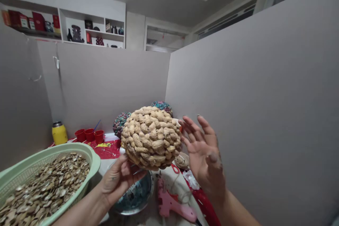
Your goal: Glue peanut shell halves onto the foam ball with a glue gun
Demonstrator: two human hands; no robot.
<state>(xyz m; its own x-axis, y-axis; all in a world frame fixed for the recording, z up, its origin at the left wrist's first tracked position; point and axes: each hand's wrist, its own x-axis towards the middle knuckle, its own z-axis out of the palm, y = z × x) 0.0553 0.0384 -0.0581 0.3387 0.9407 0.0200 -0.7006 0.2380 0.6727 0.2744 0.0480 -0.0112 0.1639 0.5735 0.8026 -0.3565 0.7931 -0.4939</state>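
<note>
– Where's the peanut-covered ball [152,137]?
– Raised above the metal bowl [140,203], with the left hand [120,176] gripping it low on its left side.
– And the right hand [205,153]?
– Open, fingers spread, up and to the right of the bowl, palm towards the ball. Whether a fingertip touches it, I can't tell.
– Anything blocking the view?
– The ball partly hides 2 multicoloured balls [120,123] beyond the bowl, and the left hand covers some of the bowl's rim.
– What else is around?
– Left of the bowl, a green colander [95,164] heaped with shells [50,187]; right of it, a pink glue gun [164,201]. Beyond it, to the left, 3 red cups [90,135] and a yellow flask [59,134].
</note>
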